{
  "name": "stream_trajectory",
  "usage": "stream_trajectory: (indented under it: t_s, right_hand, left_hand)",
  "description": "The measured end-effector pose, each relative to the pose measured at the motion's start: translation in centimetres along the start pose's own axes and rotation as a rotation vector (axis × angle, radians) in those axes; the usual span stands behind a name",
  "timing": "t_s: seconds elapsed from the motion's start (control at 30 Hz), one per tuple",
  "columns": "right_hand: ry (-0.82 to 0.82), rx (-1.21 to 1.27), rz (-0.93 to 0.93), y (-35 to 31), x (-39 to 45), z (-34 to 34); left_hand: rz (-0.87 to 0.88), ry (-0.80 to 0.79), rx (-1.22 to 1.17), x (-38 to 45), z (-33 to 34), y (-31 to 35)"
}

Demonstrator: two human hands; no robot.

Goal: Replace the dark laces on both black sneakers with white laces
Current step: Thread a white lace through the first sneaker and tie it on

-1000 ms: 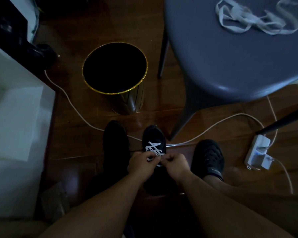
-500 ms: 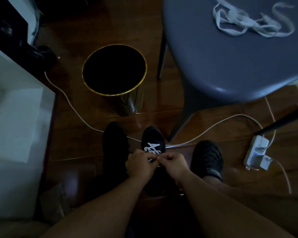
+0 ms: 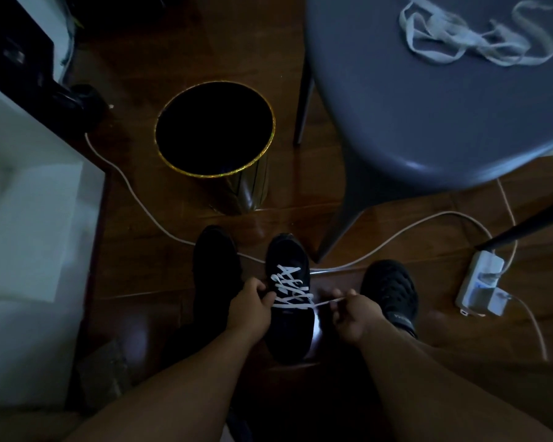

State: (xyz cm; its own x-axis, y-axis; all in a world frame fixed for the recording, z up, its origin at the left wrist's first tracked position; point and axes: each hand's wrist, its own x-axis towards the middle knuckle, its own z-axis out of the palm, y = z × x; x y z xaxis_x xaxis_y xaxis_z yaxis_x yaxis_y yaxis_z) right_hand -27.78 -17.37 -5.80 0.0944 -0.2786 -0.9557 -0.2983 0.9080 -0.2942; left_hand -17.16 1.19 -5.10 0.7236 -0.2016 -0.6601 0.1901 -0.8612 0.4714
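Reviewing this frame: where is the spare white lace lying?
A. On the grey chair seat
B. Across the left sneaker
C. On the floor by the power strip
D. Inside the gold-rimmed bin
A: the loose white lace lies in a tangle on the grey chair seat, up and to the right of the sneaker being laced.

left sneaker lost in shadow, lacing unreadable, stool cut off
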Motion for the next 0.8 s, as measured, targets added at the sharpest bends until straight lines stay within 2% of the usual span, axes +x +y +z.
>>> stream_trajectory:
  t_s: [0.1,0.2,0.3,0.47,0.63,0.73,0.8]
  right_hand:
    - [-0.028,-0.035,0.012,0.4,0.3,0.2]
    - [-0.004,-0.063,-0.051,0.3,0.1,0.5]
    - [0.044,-0.108,-0.138,0.2,0.5,0.2]
    - [0.09,-0.087,-0.177,0.3,-0.7,0.5]
    - [-0.027,-0.16,-0.186,1.1,-1.7,1.7]
    - [-0.052,-0.21,-0.215,0.7,-2.3,2.3]
    - [-0.024,-0.365,-0.312,0.4,-2.3,2.0]
  left_hand:
    - [0.012,-0.009,0.066,0.4,-0.6,-0.3]
    - [0.103,-0.021,0.218,0.7,-1.5,-0.7]
    - [0.153,0.034,0.405,0.9,-2.3,-0.8]
    - [0.158,0.112,0.685,-0.3,-3.5,-0.8]
    - [0.2,0.049,0.568,-0.3,-2.8,-1.0]
    - [0.139,0.044,0.548,-0.2,-2.9,-0.9]
    - [0.066,0.062,0.54,0.1,-3.4,-1.1]
